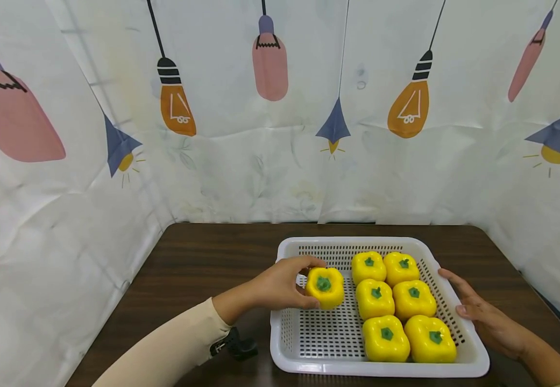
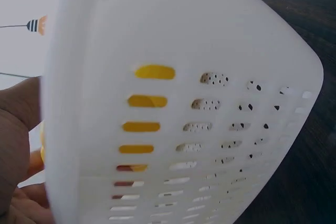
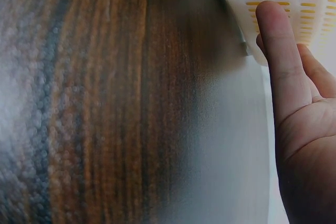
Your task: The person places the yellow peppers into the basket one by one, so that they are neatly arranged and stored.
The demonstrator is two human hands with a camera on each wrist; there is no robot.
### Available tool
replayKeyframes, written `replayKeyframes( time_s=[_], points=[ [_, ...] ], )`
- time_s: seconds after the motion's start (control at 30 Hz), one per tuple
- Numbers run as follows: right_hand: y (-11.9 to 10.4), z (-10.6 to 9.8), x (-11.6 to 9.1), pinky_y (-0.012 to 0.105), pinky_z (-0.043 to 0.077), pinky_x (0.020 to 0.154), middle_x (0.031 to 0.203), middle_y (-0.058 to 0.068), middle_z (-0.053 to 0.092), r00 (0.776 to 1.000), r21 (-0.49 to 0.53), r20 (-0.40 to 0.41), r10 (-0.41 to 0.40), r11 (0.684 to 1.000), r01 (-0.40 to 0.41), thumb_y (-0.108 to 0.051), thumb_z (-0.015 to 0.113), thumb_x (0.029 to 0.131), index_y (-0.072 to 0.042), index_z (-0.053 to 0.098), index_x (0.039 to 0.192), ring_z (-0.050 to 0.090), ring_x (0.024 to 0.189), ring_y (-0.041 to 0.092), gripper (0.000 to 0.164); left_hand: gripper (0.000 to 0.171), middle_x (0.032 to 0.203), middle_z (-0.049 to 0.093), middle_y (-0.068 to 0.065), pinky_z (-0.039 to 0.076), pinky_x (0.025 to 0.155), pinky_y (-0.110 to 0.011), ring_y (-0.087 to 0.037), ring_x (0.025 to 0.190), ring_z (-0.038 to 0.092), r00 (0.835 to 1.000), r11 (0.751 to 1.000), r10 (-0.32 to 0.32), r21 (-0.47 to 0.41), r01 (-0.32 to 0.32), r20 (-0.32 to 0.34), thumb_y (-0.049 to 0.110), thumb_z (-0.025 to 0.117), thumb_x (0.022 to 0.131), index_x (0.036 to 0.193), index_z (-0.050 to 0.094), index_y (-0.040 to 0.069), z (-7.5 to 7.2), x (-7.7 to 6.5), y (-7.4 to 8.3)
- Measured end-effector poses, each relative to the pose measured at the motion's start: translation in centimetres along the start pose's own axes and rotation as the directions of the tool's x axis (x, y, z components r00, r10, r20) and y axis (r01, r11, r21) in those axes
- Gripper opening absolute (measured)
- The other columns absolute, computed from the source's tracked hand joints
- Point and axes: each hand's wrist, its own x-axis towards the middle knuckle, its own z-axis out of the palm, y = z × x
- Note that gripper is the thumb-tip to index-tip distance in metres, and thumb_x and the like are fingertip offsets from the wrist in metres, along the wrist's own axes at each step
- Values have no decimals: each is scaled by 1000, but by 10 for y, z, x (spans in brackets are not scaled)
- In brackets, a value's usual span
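My left hand [image 1: 284,284] grips a yellow bell pepper [image 1: 325,287] with a green stem, thumb at its near side and fingers behind it. The pepper is over the left part of a white perforated basket [image 1: 320,367]. Several more yellow bell peppers [image 1: 375,298] sit in two columns along the basket's right side, stems up. At the right wall, my right hand [image 1: 485,317] touches the outside of the basket with extended fingers. In the left wrist view, the basket wall [image 2: 157,24] hides most of the held pepper, and yellow shows through its slots.
The basket stands on a dark wood-grain table [image 1: 202,258]. A white curtain [image 1: 260,177] printed with hanging lamps surrounds the table at the back and sides. A black strap-on device [image 1: 241,346] is on the left wrist.
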Motion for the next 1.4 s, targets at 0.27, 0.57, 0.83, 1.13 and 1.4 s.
replayKeyframes(
  time_s=[0.27,0.57,0.83,1.13,1.4],
  points=[
    [-2,1,0,66,50,93,145,-28,33,1000,-8,1,-3,1000,3,-19,21,109,-56,-5,156,57,125,30,65,70,133,59,9,54,87,-20,-5,115,56,995,986,13,167,-29,99,23,90,81,142,56,13,6,8,4],
    [-3,2,0,65,50,94,146,-28,31,1000,1,16,-6,1000,6,-18,20,109,-55,-7,156,57,126,29,66,70,127,61,13,47,100,-25,-1,112,56,989,952,-15,305,-32,149,30,91,78,138,58,16,9,16,5],
    [-4,3,1,65,50,95,147,-27,33,1000,15,13,-6,1000,6,-18,20,110,-53,-9,157,56,127,28,66,69,121,64,13,48,96,-23,0,107,57,990,930,-41,366,-12,138,30,94,74,133,61,17,15,20,5],
    [-2,1,0,64,51,95,145,-28,29,1000,-11,-12,14,1000,-14,-20,21,109,-54,-7,156,56,127,28,65,65,113,64,14,49,92,-22,1,99,57,983,921,-51,390,-22,174,30,95,73,128,62,18,19,23,5],
    [-1,1,-1,63,50,95,146,-28,26,1000,1,4,7,1000,-7,-20,21,109,-54,-9,157,55,128,26,65,66,111,63,14,49,92,-21,1,99,56,977,906,-57,421,-36,207,30,97,71,126,62,20,22,24,7]
  ],
)
